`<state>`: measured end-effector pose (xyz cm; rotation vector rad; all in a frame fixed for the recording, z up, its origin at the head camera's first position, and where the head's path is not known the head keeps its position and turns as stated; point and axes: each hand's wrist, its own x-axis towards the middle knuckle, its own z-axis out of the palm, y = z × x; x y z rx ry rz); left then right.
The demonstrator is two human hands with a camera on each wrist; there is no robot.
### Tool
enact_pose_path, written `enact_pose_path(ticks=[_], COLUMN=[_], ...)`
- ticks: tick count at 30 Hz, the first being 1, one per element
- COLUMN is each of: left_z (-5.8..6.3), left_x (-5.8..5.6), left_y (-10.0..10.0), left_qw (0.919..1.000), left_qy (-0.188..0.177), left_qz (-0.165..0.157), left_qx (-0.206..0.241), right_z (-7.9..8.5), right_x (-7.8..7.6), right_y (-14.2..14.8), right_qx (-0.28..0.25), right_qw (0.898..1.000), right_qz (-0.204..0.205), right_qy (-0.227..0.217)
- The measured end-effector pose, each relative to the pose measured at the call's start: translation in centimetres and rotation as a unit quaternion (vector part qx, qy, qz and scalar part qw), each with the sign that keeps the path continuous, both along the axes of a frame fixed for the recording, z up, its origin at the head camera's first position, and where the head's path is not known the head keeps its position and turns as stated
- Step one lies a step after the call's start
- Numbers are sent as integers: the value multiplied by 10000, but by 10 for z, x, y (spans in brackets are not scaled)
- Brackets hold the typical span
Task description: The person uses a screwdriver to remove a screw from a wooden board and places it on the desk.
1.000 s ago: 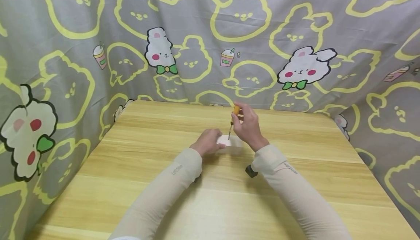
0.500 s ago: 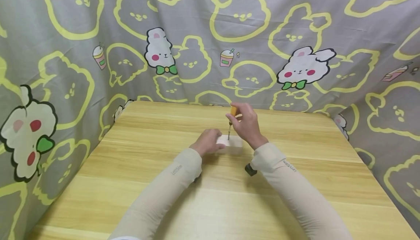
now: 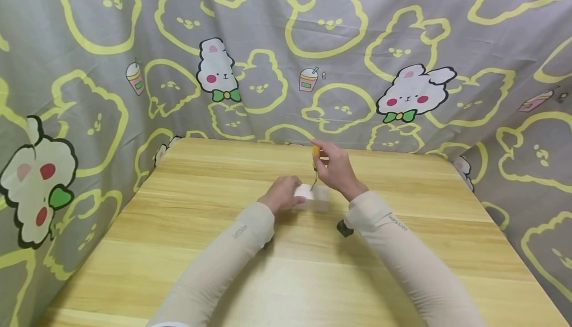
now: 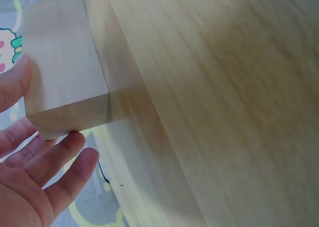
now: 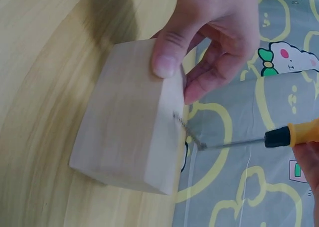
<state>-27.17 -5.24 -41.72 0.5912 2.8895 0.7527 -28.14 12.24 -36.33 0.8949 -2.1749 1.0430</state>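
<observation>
A pale wooden block (image 5: 122, 114) sits on the table. My left hand (image 3: 281, 193) grips its left end, thumb on the near side and fingers on the far side. From the block's top sticks a screw (image 5: 189, 131), most of its thread bare and leaning in the right wrist view. My right hand (image 3: 338, 169) holds a screwdriver (image 5: 303, 133) with a yellow and black handle, above the block. In the right wrist view the screwdriver's tip is right at the screw head, its shaft at an angle to the screw.
The wood-grain tabletop (image 3: 187, 272) reaches back to a grey cartoon-print curtain (image 3: 263, 19), which also hangs along both sides. A black wrist device (image 3: 345, 228) shows under the right cuff.
The screw and screwdriver stood nearly in line; now they meet at an angle. My right wrist has shifted slightly right. The left hand and block stay put.
</observation>
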Motion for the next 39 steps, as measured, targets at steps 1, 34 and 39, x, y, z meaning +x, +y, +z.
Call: enact_pose_path(ticks=[1, 34, 39], left_z=[0, 4, 4], left_x=[0, 2, 1], left_y=[0, -5, -7], left_qw=[10000, 9998, 9996], left_qy=[-13, -193, -249], left_qz=[10, -81, -99], left_qx=[10, -2, 15], right_z=[-1, 4, 4], right_x=[0, 6, 7], right_y=[0, 23, 30], right_qx=[30, 3, 17], right_qw=[10000, 9977, 9978], right_qz=[-6, -515, -517], right_qy=[-61, -437, -407])
